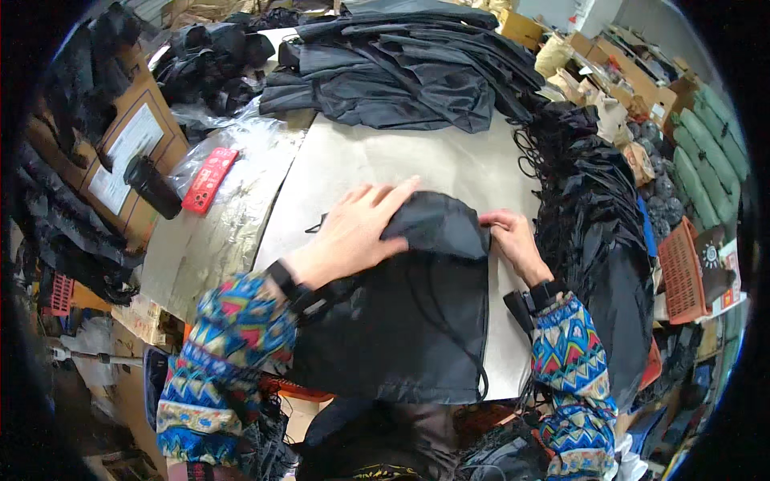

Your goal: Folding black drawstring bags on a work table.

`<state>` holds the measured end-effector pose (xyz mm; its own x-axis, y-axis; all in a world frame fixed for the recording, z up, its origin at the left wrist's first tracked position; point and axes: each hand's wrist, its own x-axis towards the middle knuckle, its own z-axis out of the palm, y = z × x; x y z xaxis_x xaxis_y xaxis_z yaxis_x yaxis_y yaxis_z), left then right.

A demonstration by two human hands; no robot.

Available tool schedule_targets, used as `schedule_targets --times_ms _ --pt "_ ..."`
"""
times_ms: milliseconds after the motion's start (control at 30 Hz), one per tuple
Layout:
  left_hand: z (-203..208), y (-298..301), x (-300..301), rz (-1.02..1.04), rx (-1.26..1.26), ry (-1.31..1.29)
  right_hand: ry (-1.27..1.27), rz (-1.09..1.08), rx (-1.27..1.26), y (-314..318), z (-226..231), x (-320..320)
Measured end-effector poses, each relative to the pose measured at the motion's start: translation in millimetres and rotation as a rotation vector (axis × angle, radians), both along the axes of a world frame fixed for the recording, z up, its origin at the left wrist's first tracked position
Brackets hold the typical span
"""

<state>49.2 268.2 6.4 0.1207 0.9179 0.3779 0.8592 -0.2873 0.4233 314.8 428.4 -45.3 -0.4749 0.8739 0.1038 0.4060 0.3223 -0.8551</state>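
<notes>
A black drawstring bag (393,321) lies flat on the pale tabletop (321,176) in front of me, its far end a rounded flap of fabric. A dark cord (437,309) runs loosely across it toward the near right corner. My left hand (361,228) rests over the bag's upper left part, fingers stretched out and apart. At the upper right edge, my right hand (513,240) pinches the bag's fabric between thumb and fingers. Both forearms wear colourful patterned sleeves, with black straps at the wrists.
A heap of black fabric (401,72) covers the table's far end. More black bags with cords (593,192) hang along the right side. To the left are a red phone case (210,180), a black cup (152,186) and a cardboard box (132,152). A red basket (682,272) stands far right.
</notes>
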Motion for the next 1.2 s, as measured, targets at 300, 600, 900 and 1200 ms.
schedule_targets --times_ms 300,600,900,1200 --pt "22 45 -19 -0.099 -0.237 -0.246 -0.719 0.739 1.061 -118 53 -22" --pt "15 25 -31 -0.328 -0.077 -0.237 -0.622 0.845 0.976 -116 28 -92" --pt "-39 -35 -5 -0.424 -0.243 -0.018 -0.667 0.793 0.986 -120 19 -37" --pt "-30 -37 12 -0.470 -0.238 0.323 -0.643 1.132 1.125 -127 61 63"
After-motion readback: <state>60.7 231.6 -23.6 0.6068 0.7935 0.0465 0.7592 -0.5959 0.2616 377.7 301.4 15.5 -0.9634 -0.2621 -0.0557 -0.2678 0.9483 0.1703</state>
